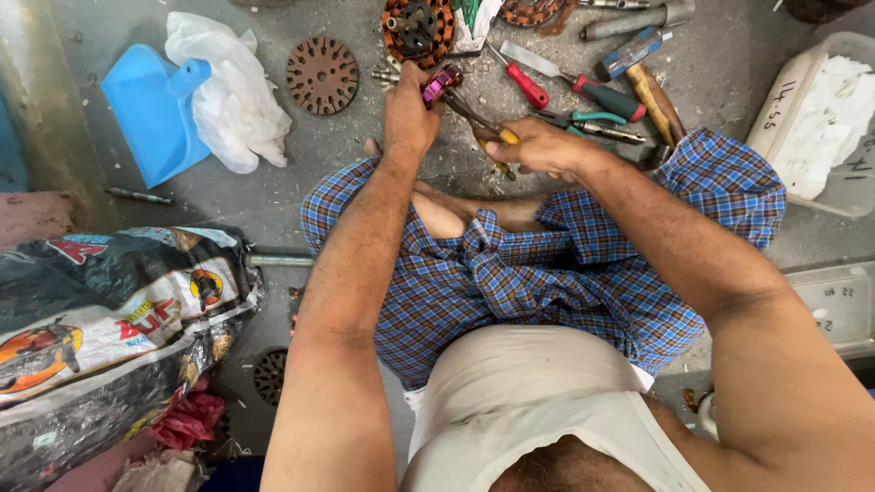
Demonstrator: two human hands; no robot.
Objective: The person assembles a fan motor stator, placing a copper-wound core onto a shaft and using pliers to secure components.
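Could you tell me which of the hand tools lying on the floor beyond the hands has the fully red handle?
It is the small screwdriver lying nearest the left hand. Its handle is all red, whereas the larger screwdriver beside it has a red-and-black one.

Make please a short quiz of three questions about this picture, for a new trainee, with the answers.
1. True or false: the left hand holds a small magenta part.
2. Which colour is the dustpan on the floor? A) red B) blue C) green
3. Fill in: the right hand grips a tool with ______ handles.

Key
1. True. The left fingers close on the magenta part, and the tool's metal tip meets it.
2. B. It lies beside a white plastic bag.
3. Yellow. The tool looks like pliers, though the hand hides most of it.
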